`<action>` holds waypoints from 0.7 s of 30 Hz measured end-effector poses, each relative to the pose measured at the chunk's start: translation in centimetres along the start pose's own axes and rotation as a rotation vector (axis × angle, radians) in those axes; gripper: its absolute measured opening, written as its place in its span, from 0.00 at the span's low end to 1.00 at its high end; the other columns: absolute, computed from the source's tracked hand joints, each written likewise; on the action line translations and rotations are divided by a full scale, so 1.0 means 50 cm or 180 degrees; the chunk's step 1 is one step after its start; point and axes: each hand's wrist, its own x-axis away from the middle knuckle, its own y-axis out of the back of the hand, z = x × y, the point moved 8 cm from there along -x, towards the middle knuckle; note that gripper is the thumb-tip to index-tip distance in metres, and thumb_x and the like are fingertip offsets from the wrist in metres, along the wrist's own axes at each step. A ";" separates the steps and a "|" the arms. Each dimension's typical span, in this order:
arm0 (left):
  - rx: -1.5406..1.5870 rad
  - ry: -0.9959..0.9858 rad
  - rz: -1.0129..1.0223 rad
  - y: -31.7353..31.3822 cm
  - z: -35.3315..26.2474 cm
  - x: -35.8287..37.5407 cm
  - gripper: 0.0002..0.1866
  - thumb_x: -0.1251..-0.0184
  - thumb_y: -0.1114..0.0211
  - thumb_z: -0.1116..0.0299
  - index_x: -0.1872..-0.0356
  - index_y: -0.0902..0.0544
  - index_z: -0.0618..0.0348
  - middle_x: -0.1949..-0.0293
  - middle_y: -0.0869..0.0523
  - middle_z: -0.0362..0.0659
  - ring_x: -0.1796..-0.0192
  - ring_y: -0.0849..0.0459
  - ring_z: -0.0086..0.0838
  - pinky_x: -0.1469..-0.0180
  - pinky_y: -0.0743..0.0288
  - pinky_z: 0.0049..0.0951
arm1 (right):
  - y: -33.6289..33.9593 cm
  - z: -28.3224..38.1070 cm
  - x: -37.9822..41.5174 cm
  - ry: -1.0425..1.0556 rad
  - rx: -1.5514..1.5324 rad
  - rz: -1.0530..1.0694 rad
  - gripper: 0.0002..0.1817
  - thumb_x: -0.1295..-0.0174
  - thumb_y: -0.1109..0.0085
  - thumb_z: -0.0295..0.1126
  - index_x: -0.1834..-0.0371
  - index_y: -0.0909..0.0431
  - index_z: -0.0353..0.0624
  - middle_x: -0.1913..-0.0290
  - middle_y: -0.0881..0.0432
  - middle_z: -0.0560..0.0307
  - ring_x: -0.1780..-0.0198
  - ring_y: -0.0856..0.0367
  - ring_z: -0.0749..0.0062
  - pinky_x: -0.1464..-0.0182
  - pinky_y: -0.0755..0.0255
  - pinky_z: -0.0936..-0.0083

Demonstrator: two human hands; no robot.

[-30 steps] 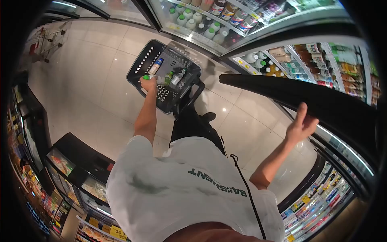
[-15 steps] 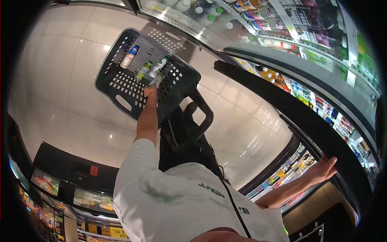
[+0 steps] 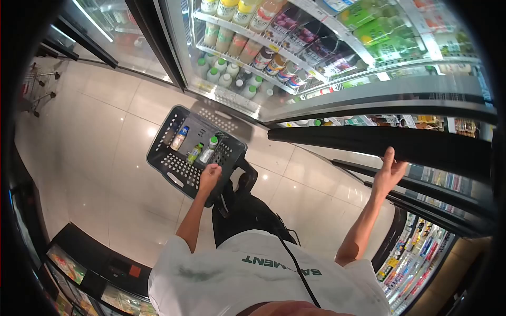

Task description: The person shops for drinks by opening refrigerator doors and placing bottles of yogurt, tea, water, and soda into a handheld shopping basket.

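Note:
My left hand [image 3: 210, 178], its fingers curled in with nothing visible in them, hovers over the near side of a dark grey shopping basket [image 3: 169, 167]. Inside lie a bottle with a blue cap [image 3: 179, 138], a slim yellow-green bottle [image 3: 195, 153] and, closest to that hand, a pale bottle [image 3: 206, 154] near a bright green cap [image 3: 213, 140]. Over on the right, my right hand [image 3: 389, 173] grips the black edge of an open fridge door [image 3: 337, 141], thumb up. Its other fingers are partly hidden by the frame.
Beyond the basket, fridge shelves [image 3: 237, 29] carry rows of bottled drinks. A trolley [image 3: 42, 87] is at the far left. Low black display cases [image 3: 113, 266] line the lower left, and more stocked shelves [image 3: 416, 247] are at the lower right. Pale tiles [image 3: 108, 137] cover the floor.
My left hand has come off a bottle in the basket and drawn back toward me. My right hand stays on the door. The view has turned, showing more of the fridge shelves.

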 end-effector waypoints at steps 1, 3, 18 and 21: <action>0.0135 0.0149 0.0350 -0.064 -0.075 0.073 0.23 0.27 0.34 0.57 0.39 0.25 0.60 0.53 0.15 0.42 0.53 0.16 0.25 0.54 0.21 0.28 | -0.002 -0.002 -0.006 0.0061 -0.0079 0.0060 0.20 0.27 0.37 0.37 0.40 0.25 0.35 0.52 0.17 0.56 0.55 0.20 0.76 0.55 0.24 0.77; -0.0134 0.0302 0.0974 -0.156 -0.140 0.176 0.38 0.31 0.30 0.51 0.29 0.34 0.62 0.45 0.18 0.49 0.47 0.17 0.27 0.50 0.23 0.29 | -0.009 0.012 -0.018 0.0239 -0.0159 -0.0044 0.17 0.29 0.35 0.35 0.45 0.24 0.34 0.59 0.17 0.58 0.65 0.24 0.80 0.62 0.28 0.80; -0.3294 -0.0365 -0.1490 -0.117 -0.177 0.281 0.21 0.43 0.33 0.66 0.51 0.22 0.68 0.57 0.13 0.64 0.51 0.13 0.59 0.46 0.21 0.54 | -0.011 -0.022 -0.140 0.0230 0.0026 0.0567 0.17 0.38 0.27 0.38 0.54 0.15 0.36 0.71 0.12 0.50 0.71 0.14 0.68 0.63 0.22 0.72; -0.3443 -0.0307 -0.1720 -0.024 -0.200 0.287 0.21 0.44 0.31 0.66 0.52 0.22 0.67 0.57 0.12 0.63 0.51 0.13 0.59 0.46 0.20 0.53 | -0.008 -0.010 -0.135 0.0397 0.0070 0.0431 0.17 0.39 0.28 0.37 0.55 0.17 0.36 0.73 0.14 0.44 0.71 0.13 0.52 0.64 0.23 0.61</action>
